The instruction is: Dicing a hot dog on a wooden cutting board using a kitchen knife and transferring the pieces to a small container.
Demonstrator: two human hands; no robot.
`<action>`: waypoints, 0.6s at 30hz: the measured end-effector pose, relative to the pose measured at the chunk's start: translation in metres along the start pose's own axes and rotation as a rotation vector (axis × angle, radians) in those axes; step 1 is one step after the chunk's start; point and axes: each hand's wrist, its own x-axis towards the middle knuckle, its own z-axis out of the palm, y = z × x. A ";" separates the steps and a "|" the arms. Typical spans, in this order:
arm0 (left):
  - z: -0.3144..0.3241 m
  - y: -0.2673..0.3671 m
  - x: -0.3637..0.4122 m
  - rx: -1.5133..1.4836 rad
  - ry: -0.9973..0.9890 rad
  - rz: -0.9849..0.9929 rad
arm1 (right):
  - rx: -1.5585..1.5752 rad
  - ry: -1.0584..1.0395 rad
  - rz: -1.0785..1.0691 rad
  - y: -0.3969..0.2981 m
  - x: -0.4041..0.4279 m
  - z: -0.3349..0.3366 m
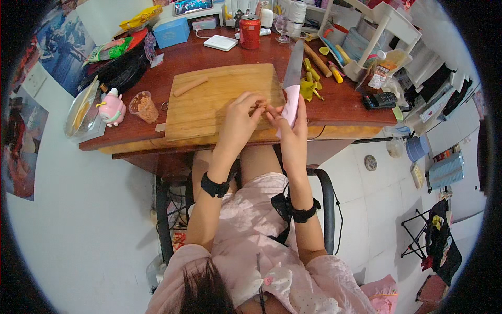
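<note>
My right hand (295,129) grips the pink handle (291,103) of a kitchen knife, whose broad steel blade (295,64) points away from me past the right edge of the wooden cutting board (223,110). Over the board's near right part, the fingertips of my left hand (244,117) are pinched together, close to the right fingertips. Whether something small is between them cannot be made out. A peeled sausage stick (191,86) lies on the board's far left. Left of the board, a clear plastic cup (144,106) contains small orange-pink diced bits.
Crumpled yellow wrappers (311,84) and a brown stick (317,59) lie right of the knife. A red can (250,32) and white power bank (220,43) stand behind the board. A pink figure bottle (112,108) is at left, a black remote (379,100) and white rack (372,43) at right.
</note>
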 end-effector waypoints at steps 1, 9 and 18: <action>0.001 0.000 0.000 -0.021 0.013 -0.013 | -0.001 0.001 0.001 0.001 0.000 0.000; 0.000 0.001 -0.002 -0.076 0.029 -0.024 | -0.033 0.003 -0.020 0.006 0.000 0.003; -0.001 0.001 -0.002 -0.025 0.016 -0.006 | -0.126 0.043 -0.036 0.004 0.000 0.002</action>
